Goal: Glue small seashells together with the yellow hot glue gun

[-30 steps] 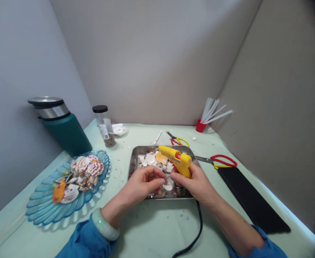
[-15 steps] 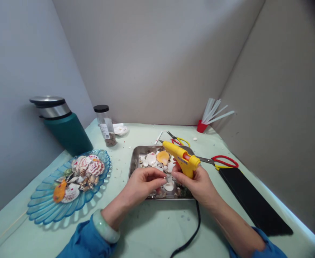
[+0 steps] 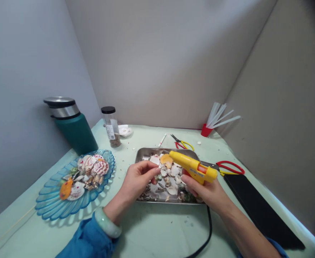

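Note:
My right hand (image 3: 209,191) is wrapped round the handle of a yellow glue gun (image 3: 191,165), whose nozzle points up and left over a metal tray (image 3: 170,202). My left hand (image 3: 138,179) is pinched at the tray's left side; the small thing at its fingertips is too tiny to make out. In the tray lie many seashells, among them an orange shell (image 3: 166,160) and a white shell (image 3: 172,190). The gun's black cord (image 3: 208,229) runs down over the table in front of the tray.
On the left stands a blue scalloped plate (image 3: 48,202) of shells, with a teal bottle (image 3: 78,132) and a clear jar (image 3: 112,129) behind. Small scissors (image 3: 182,143), larger red-handled scissors (image 3: 229,167), a black board (image 3: 262,211) and a red cup (image 3: 206,130) of glue sticks are beyond or right.
My hands have drawn apart: the right moved right with the glue gun, the left slightly left. More shells in the tray show between them. The view has turned a little left.

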Available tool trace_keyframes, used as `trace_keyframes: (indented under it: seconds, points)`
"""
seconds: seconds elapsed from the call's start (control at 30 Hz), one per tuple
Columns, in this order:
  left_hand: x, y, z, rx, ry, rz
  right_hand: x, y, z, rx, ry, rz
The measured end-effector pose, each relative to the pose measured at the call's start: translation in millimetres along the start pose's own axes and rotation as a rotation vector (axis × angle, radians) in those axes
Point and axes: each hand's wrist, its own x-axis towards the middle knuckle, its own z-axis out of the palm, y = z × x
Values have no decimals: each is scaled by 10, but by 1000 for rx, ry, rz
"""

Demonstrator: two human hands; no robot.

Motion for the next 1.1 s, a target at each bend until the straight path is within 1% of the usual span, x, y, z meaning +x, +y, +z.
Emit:
trace_keyframes:
  seconds: [0.13, 0.23, 0.4, 0.63, 0.8, 0.87, 1.0, 1.1]
  points:
    - [27, 5, -23, -38, 71, 2, 0, 43, -11, -211, -48, -97]
    - [35, -5, -26, -59, 76, 7, -2, 60, -3, -291, -93, -96]
    - [49, -29, -38, -101, 90, 4, -17, 21, 4, -406, -125, -85]
    - [45, -29, -38, -141, 83, 2, -28, -23, 13, -441, -185, -173]
    - [39, -39, -31, -156, 98, -5, -34, -38, 18, -444, -218, -205]
    - [42, -44, -30, -159, 112, 2, -31, -33, 21, -445, -207, -205]
    - [41, -44, -26, -141, 133, 18, -17, -15, 26, -450, -144, -192]
    - [33, -32, -11, -111, 142, 20, -10, -1, 22, -438, -142, -182]
